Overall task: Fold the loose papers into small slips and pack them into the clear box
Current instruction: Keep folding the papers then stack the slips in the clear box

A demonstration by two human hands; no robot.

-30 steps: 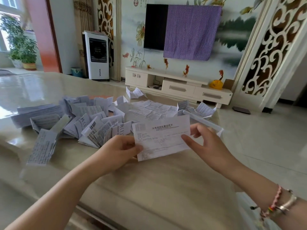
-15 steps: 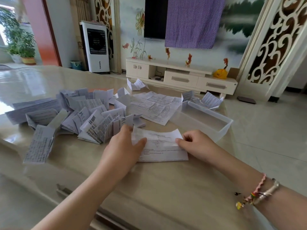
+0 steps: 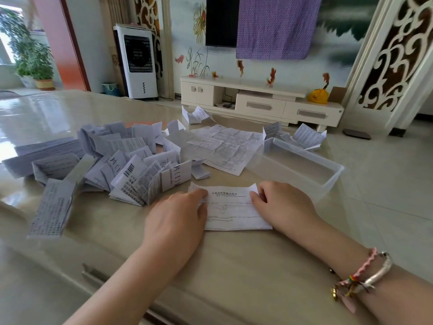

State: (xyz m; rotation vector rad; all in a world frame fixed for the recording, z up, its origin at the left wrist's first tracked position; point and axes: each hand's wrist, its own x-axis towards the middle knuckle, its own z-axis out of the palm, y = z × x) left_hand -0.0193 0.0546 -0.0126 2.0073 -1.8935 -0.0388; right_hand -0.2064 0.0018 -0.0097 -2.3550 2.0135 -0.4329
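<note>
A printed white paper (image 3: 230,208) lies flat on the beige table (image 3: 234,266) in front of me. My left hand (image 3: 178,219) pinches its left end. My right hand (image 3: 283,207) pinches its right end with curled fingers. The paper's far corners curl up a little. The clear box (image 3: 302,168) stands just beyond my right hand and looks empty. A heap of folded paper slips (image 3: 131,165) lies to the left. One large unfolded sheet (image 3: 225,146) rests behind the paper I hold.
More folded papers (image 3: 304,137) lie behind the box and at the table's far edge (image 3: 195,114). A single slip (image 3: 52,208) sits at the near left. The table edge drops to the tiled floor on the right. A drawer handle (image 3: 91,275) shows below.
The paper went from held up in the air to lying flat on the table. Both hands came down with it and now pinch its ends. The clear box came into view.
</note>
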